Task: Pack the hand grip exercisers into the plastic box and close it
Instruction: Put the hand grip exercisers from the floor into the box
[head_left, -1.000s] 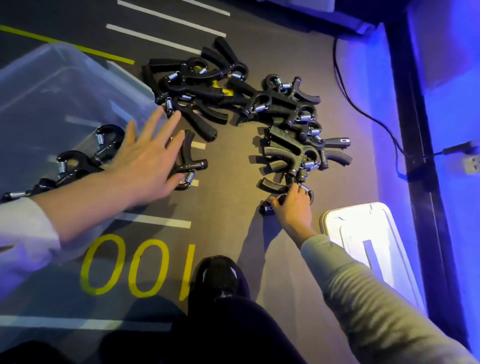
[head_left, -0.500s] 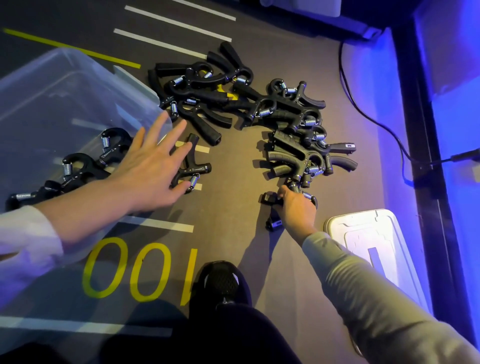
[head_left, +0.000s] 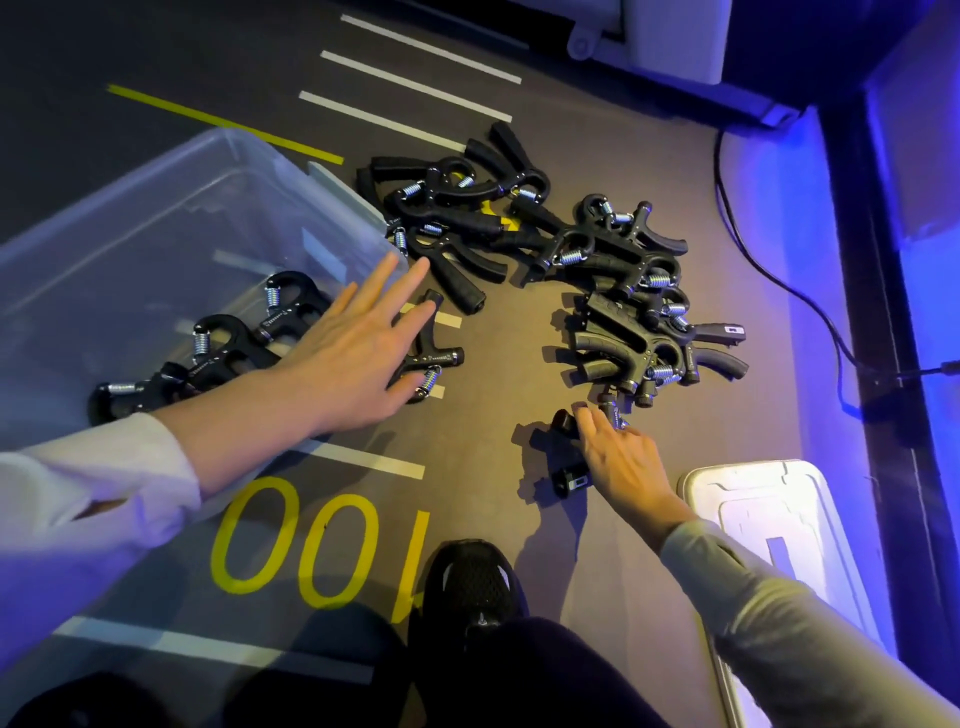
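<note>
Left hand flat, fingers spread; right hand curled on exerciser.

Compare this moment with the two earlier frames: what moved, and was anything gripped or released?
The right hand has curled round the nearest exerciser and drawn it a little out of the pile, towards the person. The left hand stayed flat with straight fingers over the lone exerciser beside the plastic box, not gripping it. The exercisers in the box and the lid are unchanged; nothing was released.
</note>
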